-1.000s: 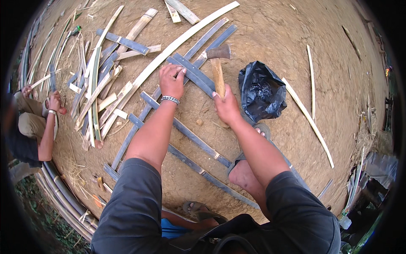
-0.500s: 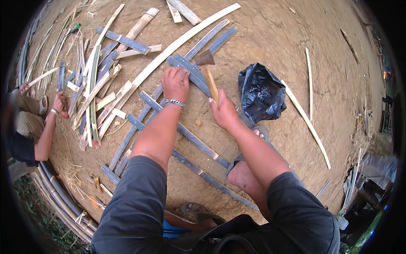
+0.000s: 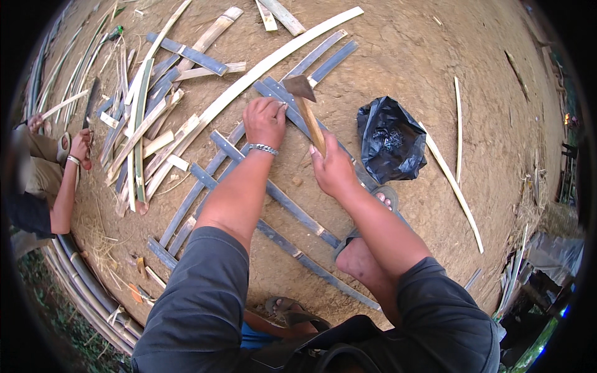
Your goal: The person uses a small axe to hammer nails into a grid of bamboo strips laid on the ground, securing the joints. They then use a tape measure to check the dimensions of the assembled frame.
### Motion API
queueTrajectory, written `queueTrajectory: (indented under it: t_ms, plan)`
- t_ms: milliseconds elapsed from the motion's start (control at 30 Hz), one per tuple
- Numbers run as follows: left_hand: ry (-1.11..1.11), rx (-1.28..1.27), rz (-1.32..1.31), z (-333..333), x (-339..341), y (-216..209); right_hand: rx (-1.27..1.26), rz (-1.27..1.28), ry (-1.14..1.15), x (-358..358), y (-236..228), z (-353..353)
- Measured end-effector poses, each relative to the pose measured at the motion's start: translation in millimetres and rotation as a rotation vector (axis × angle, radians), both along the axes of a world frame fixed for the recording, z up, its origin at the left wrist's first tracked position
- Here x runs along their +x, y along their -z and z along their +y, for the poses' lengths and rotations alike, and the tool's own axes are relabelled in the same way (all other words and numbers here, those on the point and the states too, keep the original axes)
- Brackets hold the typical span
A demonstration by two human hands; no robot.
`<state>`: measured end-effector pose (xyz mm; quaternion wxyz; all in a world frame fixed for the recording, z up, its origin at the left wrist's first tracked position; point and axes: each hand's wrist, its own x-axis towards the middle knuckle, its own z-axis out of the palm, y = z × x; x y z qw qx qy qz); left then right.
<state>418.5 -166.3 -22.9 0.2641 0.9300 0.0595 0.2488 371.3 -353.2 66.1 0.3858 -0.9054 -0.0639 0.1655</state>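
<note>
My right hand is wrapped round the wooden handle of a small hatchet. Its dark metal head is raised over the slats, just right of my left hand. That hand's fingers are pinched together at the crossing of the dark bamboo slats; a tiny thing shows at the fingertips, probably a nail, too small to be sure. The slats belong to a ladder-like bamboo frame lying on the ground beneath my forearms. Small nail heads dot the upper slats.
A black plastic bag with shiny nails inside stands right of my right hand. Split bamboo strips lie piled at left. A co-worker's hand holds a knife at far left. My sandalled foot is beside the frame.
The view has shifted slightly. My left hand still pinches at the slats and the hatchet stays raised, a little tilted. At left, the co-worker's knife has turned.
</note>
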Motion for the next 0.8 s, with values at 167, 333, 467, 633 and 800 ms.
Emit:
queueTrajectory:
  t_ms: [167, 333, 467, 633, 800]
  plan:
    - [0.002, 0.015, -0.035, -2, 2, -1, -0.142, 0.096, -0.118, 8, 5, -12]
    - [-0.018, -0.001, -0.011, 1, 2, -2, -0.095, 0.038, -0.048, 10, -12, -7]
    - [0.000, -0.015, 0.011, 0, 2, -1, -0.104, 0.015, -0.078, 8, -9, -9]
    - [0.008, -0.037, 0.019, 3, 1, -1, -0.165, 0.080, -0.113, 11, -13, -6]
    - [0.008, -0.033, 0.012, 0, 1, -2, -0.136, -0.020, -0.070, 6, -16, -6]
